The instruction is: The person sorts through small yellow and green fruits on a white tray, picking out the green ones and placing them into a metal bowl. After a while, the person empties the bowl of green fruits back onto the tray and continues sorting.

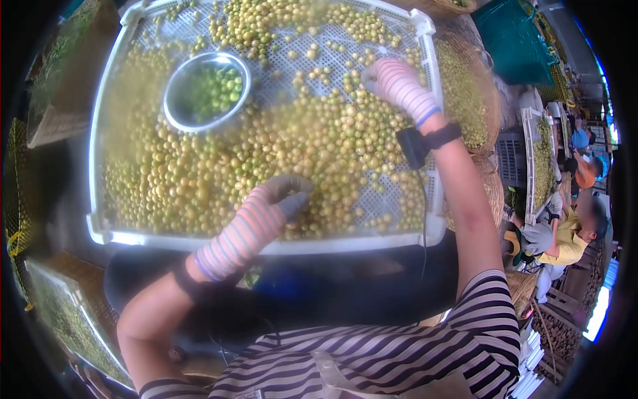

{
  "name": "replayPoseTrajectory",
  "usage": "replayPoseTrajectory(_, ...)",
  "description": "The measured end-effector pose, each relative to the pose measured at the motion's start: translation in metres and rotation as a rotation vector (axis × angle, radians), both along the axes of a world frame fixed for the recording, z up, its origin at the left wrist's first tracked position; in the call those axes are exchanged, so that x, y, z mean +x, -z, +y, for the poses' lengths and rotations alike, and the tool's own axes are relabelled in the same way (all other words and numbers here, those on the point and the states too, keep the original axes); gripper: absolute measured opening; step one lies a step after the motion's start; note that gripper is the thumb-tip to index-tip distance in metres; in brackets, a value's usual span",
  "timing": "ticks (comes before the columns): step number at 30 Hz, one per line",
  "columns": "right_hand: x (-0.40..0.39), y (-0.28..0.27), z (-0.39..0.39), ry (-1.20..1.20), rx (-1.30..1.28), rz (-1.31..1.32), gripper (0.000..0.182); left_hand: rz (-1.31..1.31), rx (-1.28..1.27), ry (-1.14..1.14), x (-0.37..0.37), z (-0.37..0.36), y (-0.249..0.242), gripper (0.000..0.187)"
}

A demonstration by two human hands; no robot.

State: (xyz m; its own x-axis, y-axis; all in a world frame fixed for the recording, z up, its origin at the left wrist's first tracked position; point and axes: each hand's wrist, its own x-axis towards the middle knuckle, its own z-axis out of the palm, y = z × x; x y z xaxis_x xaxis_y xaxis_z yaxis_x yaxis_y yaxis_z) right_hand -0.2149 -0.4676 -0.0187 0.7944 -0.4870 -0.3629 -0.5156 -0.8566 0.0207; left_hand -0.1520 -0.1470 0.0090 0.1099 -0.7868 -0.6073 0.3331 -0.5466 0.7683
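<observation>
A white mesh tray [266,246] in front of me holds a spread of small round yellow-green fruits [199,166]. My left hand [266,206], in a striped glove with grey fingertips, is low over the fruits near the front rim. Its thumb and fingers are apart, and no fruit shows between them. Toward the back right, my right hand [399,83], gloved alike, has its fingers bent together at the fruits; what they hold, if anything, is hidden. A round metal bowl [174,118] with greener fruits [222,86] inside sits on the fruits at the back left.
A round basket of similar fruits [465,93] stands just right of the tray. Beyond are a teal container [508,40], a dark crate [510,156] and another white-framed tray [530,173]. A person in a yellow shirt [571,239] sits at the right. Another framed tray [70,326] lies at lower left.
</observation>
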Motion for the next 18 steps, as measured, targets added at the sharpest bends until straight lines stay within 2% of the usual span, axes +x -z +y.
replayPoseTrajectory(2,-0.004,0.008,0.004,0.022,-0.069,-0.012,0.02,-0.031,0.006,-0.016,-0.002,0.001,0.003,0.031)
replayPoseTrajectory(6,-0.012,0.015,0.0,0.153,0.031,0.018,0.025,-0.011,-0.022,-0.02,-0.002,0.002,0.006,0.031)
replayPoseTrajectory(11,-0.024,0.014,0.001,0.121,0.06,-0.086,0.024,-0.028,0.003,-0.009,-0.004,0.002,0.009,0.032)
replayPoseTrajectory(13,-0.015,0.012,0.002,0.089,-0.005,0.138,0.024,-0.038,-0.026,-0.003,-0.005,0.002,0.008,0.032)
replayPoseTrajectory(17,-0.008,-0.001,0.007,0.099,-0.001,0.185,0.027,-0.025,-0.021,-0.001,-0.005,0.002,0.002,0.031)
replayPoseTrajectory(18,-0.02,0.01,-0.012,0.102,0.021,-0.012,0.028,-0.023,-0.039,-0.01,-0.005,0.002,0.003,0.031)
